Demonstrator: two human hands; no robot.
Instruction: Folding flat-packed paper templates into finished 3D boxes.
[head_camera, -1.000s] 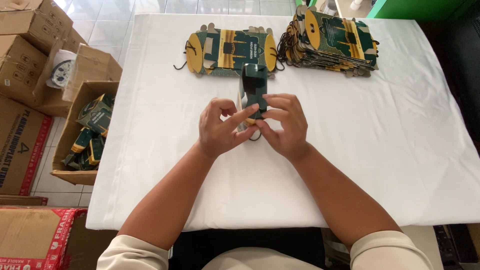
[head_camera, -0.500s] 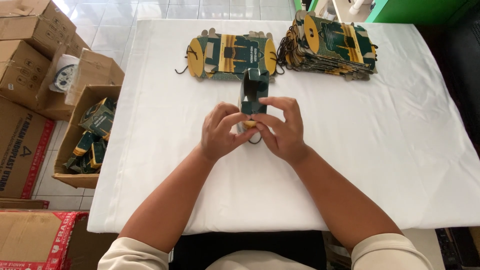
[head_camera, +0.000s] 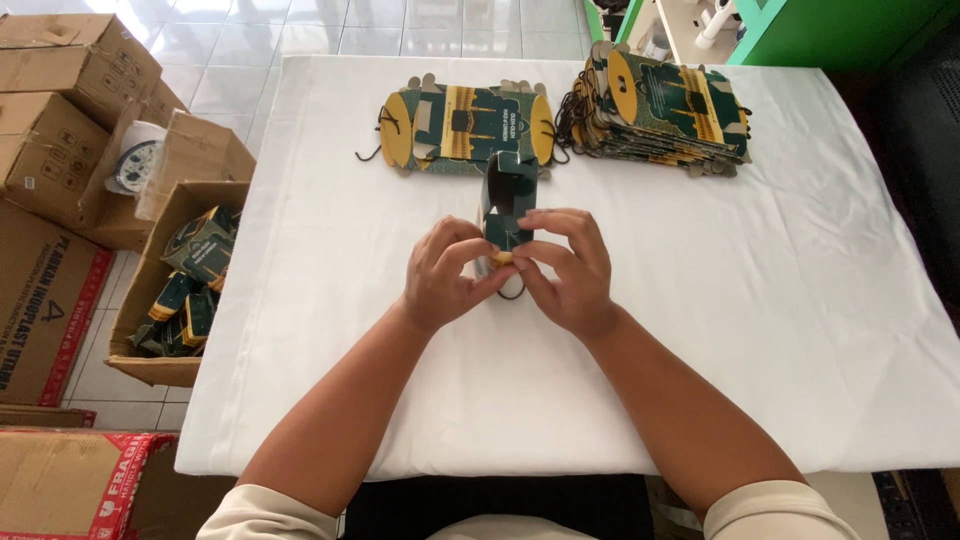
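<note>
So we've got both hands on a small dark green and gold folded cardboard box (head_camera: 505, 205), mid-table on the white tablecloth (head_camera: 300, 300). Left hand (head_camera: 440, 275) and right hand (head_camera: 570, 270) pinch its near end with the fingertips. Its long axis runs straight away from us, far end toward the flat unfolded box blank (head_camera: 465, 125).

Bright, even daylight (soft shadows)

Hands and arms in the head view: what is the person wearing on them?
Both the left hand and the right hand are bare: no gloves, rings or watch show. The forearms are uncovered; cream-coloured sleeves start near the elbows.
</note>
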